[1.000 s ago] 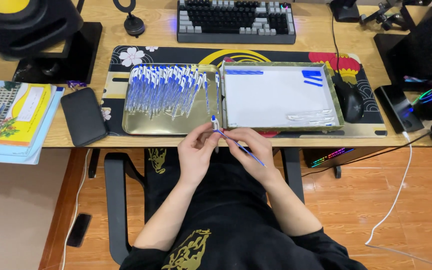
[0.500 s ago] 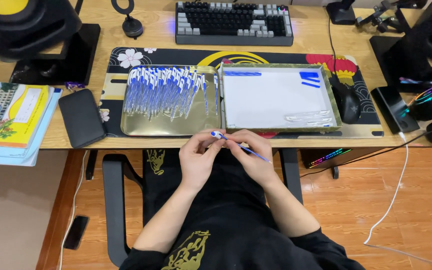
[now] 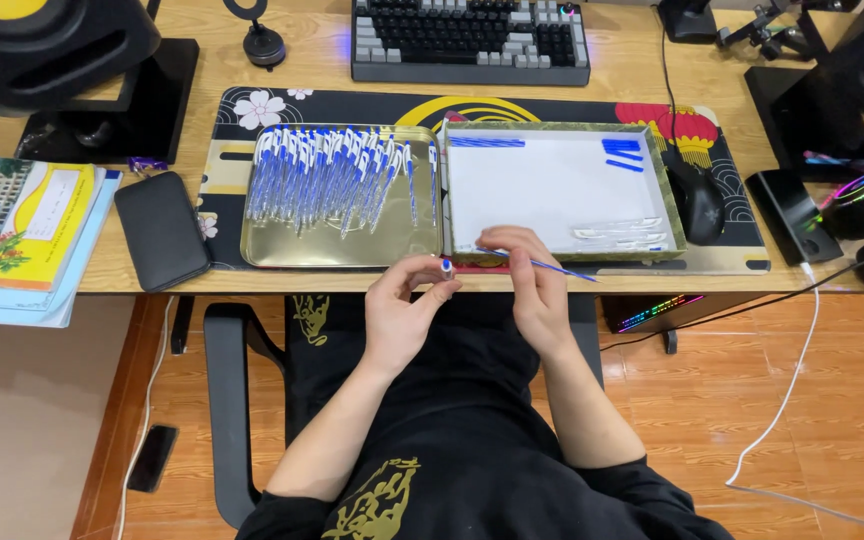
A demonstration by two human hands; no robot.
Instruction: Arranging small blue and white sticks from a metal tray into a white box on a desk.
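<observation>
At lower centre, the left hand (image 3: 404, 305) pinches a small blue-white pen cap (image 3: 446, 267); the right hand (image 3: 527, 278) grips one thin blue refill (image 3: 552, 267). Two trays (image 3: 352, 252) sit above on the counter (image 3: 152, 280), one heaped with too many pens (image 3: 327, 175) to count.

A glossy gold metal tray (image 3: 282, 250) sits on the matt wooden desk (image 3: 652, 60) beside shiny plastic pens (image 3: 327, 175).

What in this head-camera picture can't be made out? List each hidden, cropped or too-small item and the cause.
- Small blue piece in left hand: too small to identify.
- Thin blue rod: near end hidden by right hand.
- Keyboard: cut off by the top edge.
- Book: cropped at the left edge.
</observation>
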